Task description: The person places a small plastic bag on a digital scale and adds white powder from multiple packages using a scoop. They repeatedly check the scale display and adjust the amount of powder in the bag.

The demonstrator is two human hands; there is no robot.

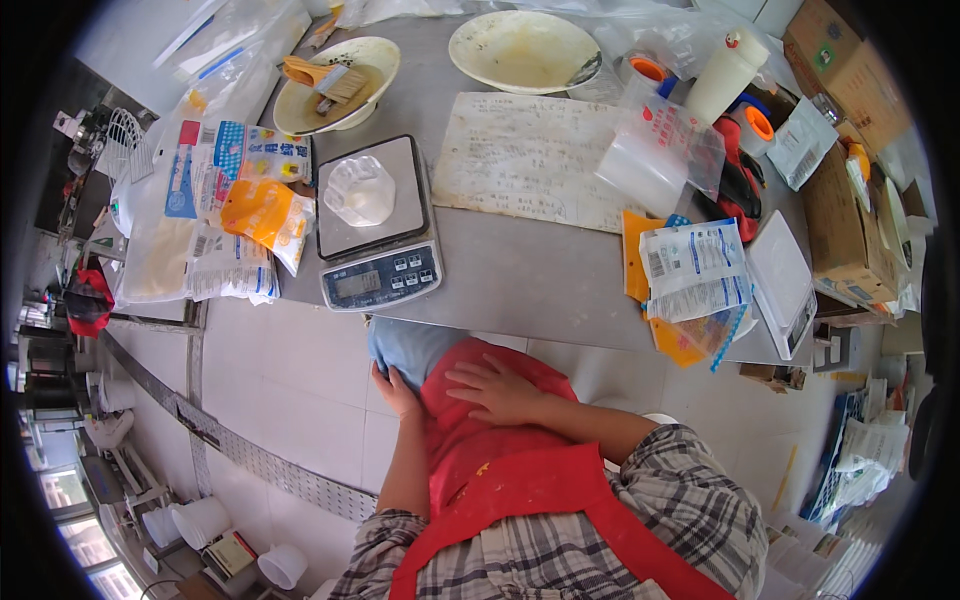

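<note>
My left hand (399, 391) rests on the side of my thigh in pale blue trousers, holding nothing. Spread over the red apron (480, 450) on my lap lies my right hand (495, 391), also with nothing in it. Both are below the near edge of the metal table (525, 277). On the table before me, a digital scale (381, 277) bears a clear plastic cup (360, 191) with some white substance in it. Food packets (262, 214) lie left of the scale. A handwritten, stained sheet (525, 157) lies to its right.
A bowl (382, 67) with brushes (330, 79) and a wide bowl (525, 49) stand at the back. On the right are plastic bags (652, 157), opened packets (694, 262), a white scale (780, 277), tape rolls (754, 124), a white bottle (727, 75) and cardboard boxes (847, 217).
</note>
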